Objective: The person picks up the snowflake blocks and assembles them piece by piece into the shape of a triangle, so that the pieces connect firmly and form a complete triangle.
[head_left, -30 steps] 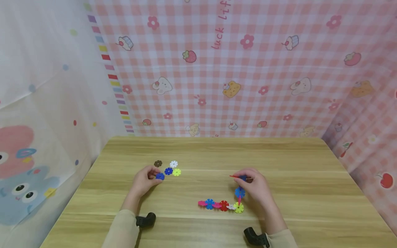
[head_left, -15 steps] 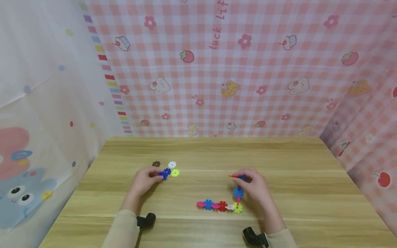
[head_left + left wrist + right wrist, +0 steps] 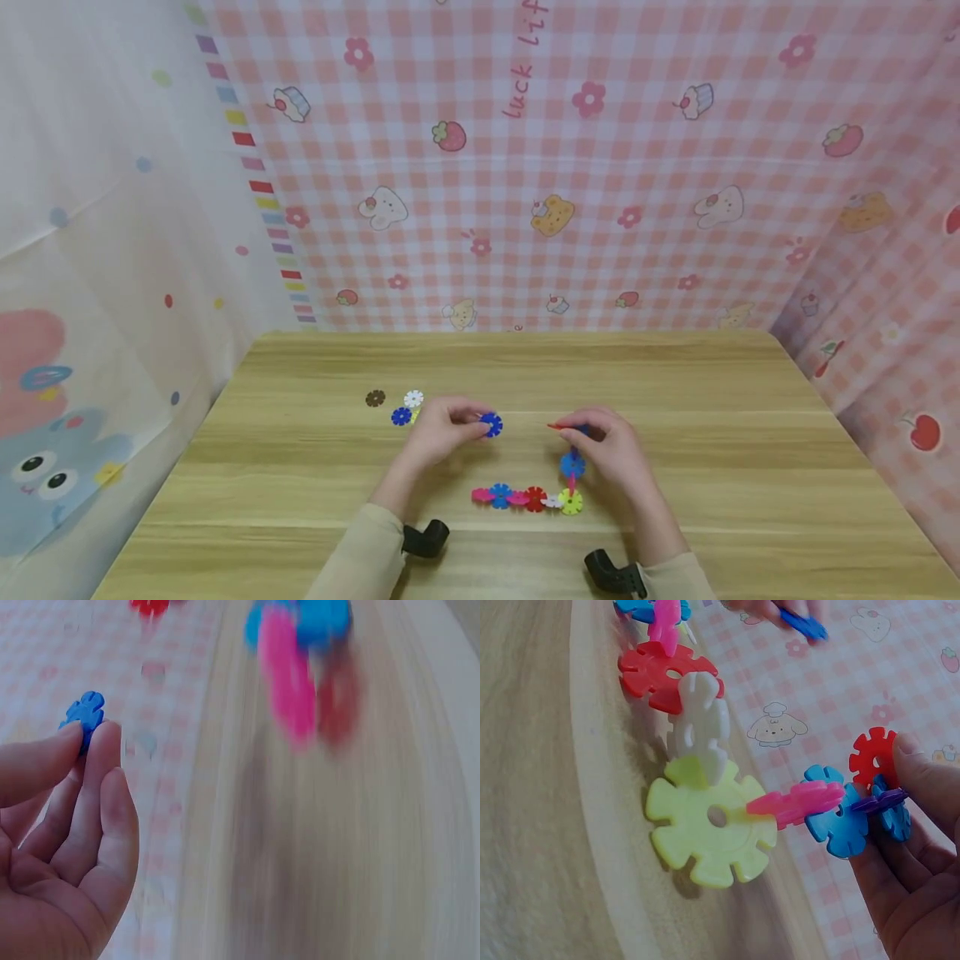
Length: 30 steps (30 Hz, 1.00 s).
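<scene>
Between thumb and fingertips my left hand pinches a dark blue notched snowflake disc, held over the middle of the table. My right hand grips the far end of a chain of interlocked snowflake discs, where a red disc and a blue one sit by the thumb. From there the chain runs down through a purple disc, a blue disc and a pink disc to a yellow-green disc. It then bends left along the table, through white and red discs, to a pink end.
Loose discs lie at the table's left: a brown one, a white one and a dark blue one. A yellow one is partly behind my left hand. The wooden table meets checked cloth at its back edge.
My left hand has carried the blue disc rightward from beside the loose discs toward my right hand. The right hand keeps its hold on the chain, nearly still.
</scene>
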{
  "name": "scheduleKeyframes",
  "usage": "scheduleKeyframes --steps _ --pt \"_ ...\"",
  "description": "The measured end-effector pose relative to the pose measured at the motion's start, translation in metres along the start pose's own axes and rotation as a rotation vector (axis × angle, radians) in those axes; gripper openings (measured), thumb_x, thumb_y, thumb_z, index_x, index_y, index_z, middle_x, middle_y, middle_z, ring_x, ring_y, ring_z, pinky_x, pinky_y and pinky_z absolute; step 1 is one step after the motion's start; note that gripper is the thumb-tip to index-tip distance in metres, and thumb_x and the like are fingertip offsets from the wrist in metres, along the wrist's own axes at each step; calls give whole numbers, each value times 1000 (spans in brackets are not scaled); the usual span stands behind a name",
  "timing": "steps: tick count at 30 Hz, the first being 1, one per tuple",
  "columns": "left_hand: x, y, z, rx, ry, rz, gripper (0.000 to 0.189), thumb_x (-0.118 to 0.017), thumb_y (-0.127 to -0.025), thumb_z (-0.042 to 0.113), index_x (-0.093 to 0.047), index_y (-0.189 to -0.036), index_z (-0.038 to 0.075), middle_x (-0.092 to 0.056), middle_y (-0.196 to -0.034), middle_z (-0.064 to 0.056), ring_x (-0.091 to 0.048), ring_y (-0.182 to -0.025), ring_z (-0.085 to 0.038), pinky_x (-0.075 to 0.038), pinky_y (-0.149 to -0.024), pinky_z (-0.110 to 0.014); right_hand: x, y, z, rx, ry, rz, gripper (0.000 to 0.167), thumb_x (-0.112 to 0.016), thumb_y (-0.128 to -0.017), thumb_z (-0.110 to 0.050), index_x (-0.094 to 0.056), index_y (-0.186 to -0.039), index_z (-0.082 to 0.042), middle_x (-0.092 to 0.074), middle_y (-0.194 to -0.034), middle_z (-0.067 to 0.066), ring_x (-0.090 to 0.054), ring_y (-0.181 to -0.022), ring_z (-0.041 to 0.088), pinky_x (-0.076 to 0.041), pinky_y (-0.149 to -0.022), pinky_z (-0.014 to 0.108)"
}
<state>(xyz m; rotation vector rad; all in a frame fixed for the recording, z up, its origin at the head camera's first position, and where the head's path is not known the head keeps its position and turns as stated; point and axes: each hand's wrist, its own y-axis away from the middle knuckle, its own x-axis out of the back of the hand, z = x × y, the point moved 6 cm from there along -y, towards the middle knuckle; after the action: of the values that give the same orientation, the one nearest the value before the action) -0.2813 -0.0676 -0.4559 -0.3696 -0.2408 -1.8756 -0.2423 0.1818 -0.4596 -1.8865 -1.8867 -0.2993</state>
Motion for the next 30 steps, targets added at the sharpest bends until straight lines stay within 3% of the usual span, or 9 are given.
scheduleKeyframes --steps 4,10,20,30 --pt "-22 -5 10 12 105 -29 25 -72 -85 -2 -73 -109 4 -73 -88 -8 -71 -78 -21 -59 -75 -36 -3 -1 -1 5 5 -3 6 -73 -91 -13 -76 -95 -14 -66 -100 1 -59 -92 18 -51 -83 32" --pt "-42 -11 16 35 229 -22 23 -68 -85 -11 -71 -107 -5 -72 -85 -16 -72 -76 -31 -59 -72 -44 -7 -1 -1 15 -39 -19 6 -72 -91 -12 -77 -95 -13 -66 -99 1 -59 -92 17 -50 -84 29" --pt "-58 -13 18 109 281 35 20 -68 -84 -11 -70 -103 -4 -71 -79 -14 -72 -75 -37 -60 -68 -42 -9 1 -3 24 -85 -10 6 -74 -89 -10 -77 -94 -10 -67 -102 4 -60 -95 19 -50 -85 27" --pt "-70 -12 20 95 339 127 14 -69 -84 -11 -67 -96 -3 -69 -75 -11 -72 -72 -34 -60 -69 -41 -3 0 -2 24 -112 76 4 -76 -87 -6 -77 -90 -4 -69 -97 8 -61 -93 19 -50 -83 24"
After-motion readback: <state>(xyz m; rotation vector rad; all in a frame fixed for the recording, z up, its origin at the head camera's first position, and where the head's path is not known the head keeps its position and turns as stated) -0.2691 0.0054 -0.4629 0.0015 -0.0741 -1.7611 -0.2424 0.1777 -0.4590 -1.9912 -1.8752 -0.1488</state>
